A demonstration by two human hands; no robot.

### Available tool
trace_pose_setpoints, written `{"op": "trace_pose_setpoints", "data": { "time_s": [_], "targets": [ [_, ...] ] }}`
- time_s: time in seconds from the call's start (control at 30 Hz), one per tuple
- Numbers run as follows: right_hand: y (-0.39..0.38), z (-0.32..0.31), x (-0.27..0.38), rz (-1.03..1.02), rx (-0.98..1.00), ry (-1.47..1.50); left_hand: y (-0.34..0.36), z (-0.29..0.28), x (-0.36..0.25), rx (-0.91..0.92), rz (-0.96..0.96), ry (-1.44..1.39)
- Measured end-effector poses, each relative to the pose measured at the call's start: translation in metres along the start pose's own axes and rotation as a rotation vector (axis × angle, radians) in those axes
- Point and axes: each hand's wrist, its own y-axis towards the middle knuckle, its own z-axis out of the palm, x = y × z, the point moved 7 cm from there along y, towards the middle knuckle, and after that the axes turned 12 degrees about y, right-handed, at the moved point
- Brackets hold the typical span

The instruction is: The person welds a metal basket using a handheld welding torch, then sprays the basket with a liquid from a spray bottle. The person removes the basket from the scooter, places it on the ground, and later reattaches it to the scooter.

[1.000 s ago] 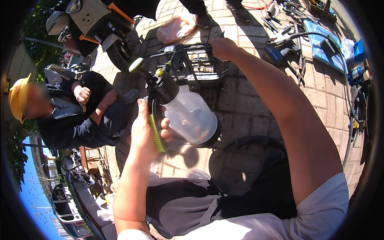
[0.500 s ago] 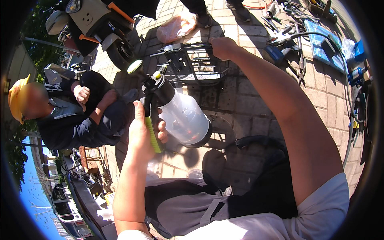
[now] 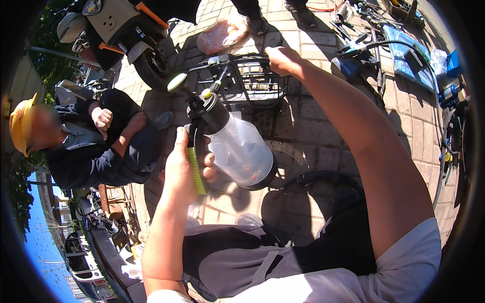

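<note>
My left hand (image 3: 183,166) is wrapped round the green and black handle of a pump sprayer (image 3: 241,149). The sprayer has a translucent white tank with some liquid low inside, a black top and a pale green pump knob; it is held tilted, nozzle toward the basket. With my right arm stretched forward, my right hand (image 3: 284,61) grips the far right rim of a black wire basket (image 3: 262,83). A flat dark panel with holes shows on the basket's near left side. The fingertips of my right hand are partly hidden behind the rim.
A person in a yellow cap (image 3: 22,123) crouches at the left. Behind stands a scooter (image 3: 113,25). A pinkish plastic bag (image 3: 222,35) lies on the paving near another person's shoes (image 3: 257,25). Tools, a blue sheet (image 3: 411,60) and a black hose (image 3: 438,101) spread along the right.
The sprayer and my left hand have shifted slightly right, and its tank has swung a little to the right. My right hand stays on the basket, which has barely moved.
</note>
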Motion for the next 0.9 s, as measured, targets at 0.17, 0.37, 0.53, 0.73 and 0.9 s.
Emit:
{"op": "trace_pose_setpoints", "data": {
  "time_s": [0.17,0.37,0.53,0.73,0.9],
  "targets": [
    [-0.002,0.002,0.002,-0.019,0.014,-0.083,-0.001,-0.007,-0.003,-0.038,0.024,-0.104],
    [0.001,0.007,-0.009,-0.053,-0.011,-0.048,0.0,-0.025,-0.001,-0.072,0.037,-0.079],
    [-0.029,0.008,-0.005,-0.198,-0.113,0.094,-0.014,-0.061,0.013,-0.11,0.054,0.005],
    [-0.081,0.04,0.005,-0.027,-0.04,0.127,-0.066,-0.146,0.042,-0.389,0.068,0.106],
    [-0.163,0.122,-0.018,0.783,0.383,1.056,-0.139,-0.236,0.112,-0.743,0.071,0.063]
  ]
}}
